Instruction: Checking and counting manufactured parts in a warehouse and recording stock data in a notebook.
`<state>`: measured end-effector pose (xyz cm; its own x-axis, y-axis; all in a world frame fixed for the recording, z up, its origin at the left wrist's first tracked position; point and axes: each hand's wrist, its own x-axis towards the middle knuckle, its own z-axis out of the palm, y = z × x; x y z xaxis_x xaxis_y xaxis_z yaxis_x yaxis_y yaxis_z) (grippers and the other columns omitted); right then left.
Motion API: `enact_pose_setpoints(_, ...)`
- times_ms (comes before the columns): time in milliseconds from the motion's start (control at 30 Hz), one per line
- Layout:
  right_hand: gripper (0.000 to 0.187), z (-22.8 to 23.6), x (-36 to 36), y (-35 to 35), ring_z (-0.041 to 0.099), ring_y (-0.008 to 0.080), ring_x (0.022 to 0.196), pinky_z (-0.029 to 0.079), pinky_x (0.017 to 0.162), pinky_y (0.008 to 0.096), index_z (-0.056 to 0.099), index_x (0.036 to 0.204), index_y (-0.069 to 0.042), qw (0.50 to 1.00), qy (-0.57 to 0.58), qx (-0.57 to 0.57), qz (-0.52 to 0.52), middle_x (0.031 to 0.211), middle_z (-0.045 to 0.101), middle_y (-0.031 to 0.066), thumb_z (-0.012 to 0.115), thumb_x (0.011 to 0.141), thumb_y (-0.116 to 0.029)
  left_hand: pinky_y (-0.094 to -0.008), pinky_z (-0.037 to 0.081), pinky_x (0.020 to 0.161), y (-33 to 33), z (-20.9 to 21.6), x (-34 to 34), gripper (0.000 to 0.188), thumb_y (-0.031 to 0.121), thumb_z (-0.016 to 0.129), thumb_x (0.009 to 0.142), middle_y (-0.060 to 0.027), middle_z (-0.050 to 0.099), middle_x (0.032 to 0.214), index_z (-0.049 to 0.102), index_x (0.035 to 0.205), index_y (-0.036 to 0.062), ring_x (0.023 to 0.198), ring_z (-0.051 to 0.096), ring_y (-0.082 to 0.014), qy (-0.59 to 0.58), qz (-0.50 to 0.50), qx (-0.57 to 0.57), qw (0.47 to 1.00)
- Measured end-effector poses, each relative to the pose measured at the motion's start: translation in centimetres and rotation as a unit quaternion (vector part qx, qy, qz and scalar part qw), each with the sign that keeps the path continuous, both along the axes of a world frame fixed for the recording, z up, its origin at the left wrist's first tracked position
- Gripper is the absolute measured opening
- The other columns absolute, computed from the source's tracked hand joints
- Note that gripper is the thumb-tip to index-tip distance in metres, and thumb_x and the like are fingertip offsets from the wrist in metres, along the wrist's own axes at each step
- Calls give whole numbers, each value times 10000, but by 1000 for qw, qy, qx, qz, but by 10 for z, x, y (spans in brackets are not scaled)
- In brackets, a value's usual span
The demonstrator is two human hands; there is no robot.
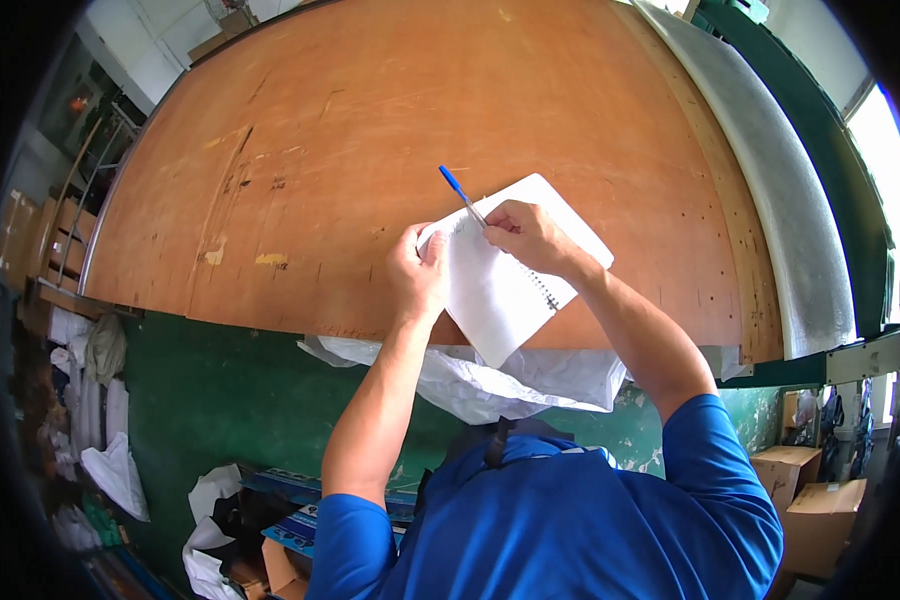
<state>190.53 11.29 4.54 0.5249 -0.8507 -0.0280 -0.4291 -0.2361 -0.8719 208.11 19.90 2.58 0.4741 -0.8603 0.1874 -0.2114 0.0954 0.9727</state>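
A spiral-bound notebook (490,300) with white pages lies open and slanted at the near edge of the wooden table, one corner reaching past that edge. My left hand (420,268) is closed on its left side, with the thumb on top of the page. Over the upper part of the notebook, my right hand (530,237) pinches a clear-barrelled pen (452,182) whose blue end points up and to the left. Some faint writing shows near the top of the left page. The pen's tip is hidden by my right fingers.
The large brown wooden table (370,130) has scratches and pale patches. White sheeting (490,388) hangs below its near edge. A roll of silvery-grey sheet material (770,170) lies along the right side. Cardboard boxes (820,510) stand lower right; an open carton (282,568) is lower left.
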Motion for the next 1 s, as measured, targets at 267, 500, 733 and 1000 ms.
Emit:
enact_pose_setpoints(267,250,23,29,56,643,139,771,535,703,290,634,941,30,993,-15,-89,-70,839,678,97,719,854,-189,-346,534,743,41,38,8,158,109,576,959,-158,679,907,612,1025,-30,835,669,-253,-105,2,-90,990)
enact_pose_setpoints(500,270,19,28,101,651,209,749,534,703,337,619,931,-8,992,-40,-67,-100,793,664,106,733,813,-222,-342,522,732,55,56,7,147,102,565,967,-141,672,906,604,1028,-26,813,654,-242,-110,0,-165,980)
enact_pose_setpoints(733,524,23,-35,68,604,243,1067,510,889,392,577,1141,21,943,-183,-128,-247,1088,636,157,796,799,-309,-262,495,744,74,77,13,118,72,558,978,-57,641,918,600,1035,-23,831,588,-109,-42,-129,-218,967)
enact_pose_setpoints(1000,382,-33,-90,50,561,168,1029,461,858,326,632,1131,-64,896,-320,299,-72,1086,619,51,741,846,-294,-293,491,879,73,103,37,175,109,574,981,-113,654,1043,572,1118,1,981,611,-179,-38,-231,-208,950)
